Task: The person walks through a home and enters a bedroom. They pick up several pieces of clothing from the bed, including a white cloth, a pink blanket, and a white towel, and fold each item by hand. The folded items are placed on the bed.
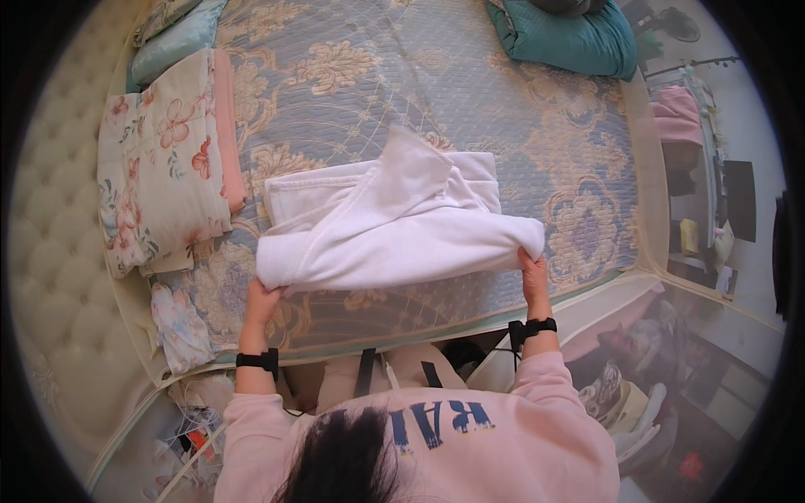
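Note:
A white cloth [402, 245], thick like a towel or a garment, is stretched between my hands over the near side of the bed. My left hand [265, 295] grips its near left corner. At the near right corner, my right hand [534, 270] has the edge pinched between thumb and fingers. One pointed flap of the cloth stands up and looks blurred near its middle. Behind it, folded white layers lie flat on the patterned mattress [352, 113]. I cannot tell whether these layers belong to the same piece.
A folded floral quilt [163, 170] lies at the left by the tufted headboard [56, 220], with a light blue pillow [176, 53] beyond. A crumpled floral cloth [179, 327] rests at the near left corner. Teal bedding [566, 44] sits at the far right. Sheer netting [654, 188] borders the bed.

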### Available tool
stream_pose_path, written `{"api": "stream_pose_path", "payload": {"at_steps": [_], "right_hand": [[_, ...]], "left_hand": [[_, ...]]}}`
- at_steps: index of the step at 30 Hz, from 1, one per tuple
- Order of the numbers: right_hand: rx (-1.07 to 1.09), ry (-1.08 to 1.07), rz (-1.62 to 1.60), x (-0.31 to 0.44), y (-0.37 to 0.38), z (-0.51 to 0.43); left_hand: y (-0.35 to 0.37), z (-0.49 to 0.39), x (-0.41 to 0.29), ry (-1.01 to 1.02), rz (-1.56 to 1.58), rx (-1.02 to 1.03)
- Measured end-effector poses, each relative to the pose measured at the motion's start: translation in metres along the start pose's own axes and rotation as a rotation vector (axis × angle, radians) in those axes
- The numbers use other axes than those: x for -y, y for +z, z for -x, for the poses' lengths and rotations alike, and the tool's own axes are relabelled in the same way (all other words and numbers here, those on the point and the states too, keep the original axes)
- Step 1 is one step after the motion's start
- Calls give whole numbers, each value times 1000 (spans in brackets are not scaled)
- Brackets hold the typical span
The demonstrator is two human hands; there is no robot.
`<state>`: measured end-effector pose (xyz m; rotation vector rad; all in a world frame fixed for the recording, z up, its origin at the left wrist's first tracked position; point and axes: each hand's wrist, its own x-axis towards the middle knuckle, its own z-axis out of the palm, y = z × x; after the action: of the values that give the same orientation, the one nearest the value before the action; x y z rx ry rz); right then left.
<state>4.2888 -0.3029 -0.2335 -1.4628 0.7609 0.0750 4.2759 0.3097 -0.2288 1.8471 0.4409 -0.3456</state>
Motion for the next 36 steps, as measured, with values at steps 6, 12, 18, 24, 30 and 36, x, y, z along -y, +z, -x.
{"api": "stream_pose_path", "payload": {"at_steps": [6, 12, 18, 24, 30, 36], "right_hand": [[165, -208, -325, 69, -25, 22], [338, -35, -279, 43, -87, 70], [92, 523, -271, -103, -109, 135], [-241, 701, -319, -157, -73, 149], [-400, 721, -96, -165, -45, 135], [-235, 726, -304, -160, -61, 122]], "left_hand": [[-35, 22, -49, -21, 217, -92], [-58, 68, 2, 3, 23, -109], [-29, 146, 139, -566, -73, 91], [54, 138, 145, -72, -538, -121], [106, 165, 121, -172, -828, 104], [72, 152, 149, -361, -327, 191]]}}
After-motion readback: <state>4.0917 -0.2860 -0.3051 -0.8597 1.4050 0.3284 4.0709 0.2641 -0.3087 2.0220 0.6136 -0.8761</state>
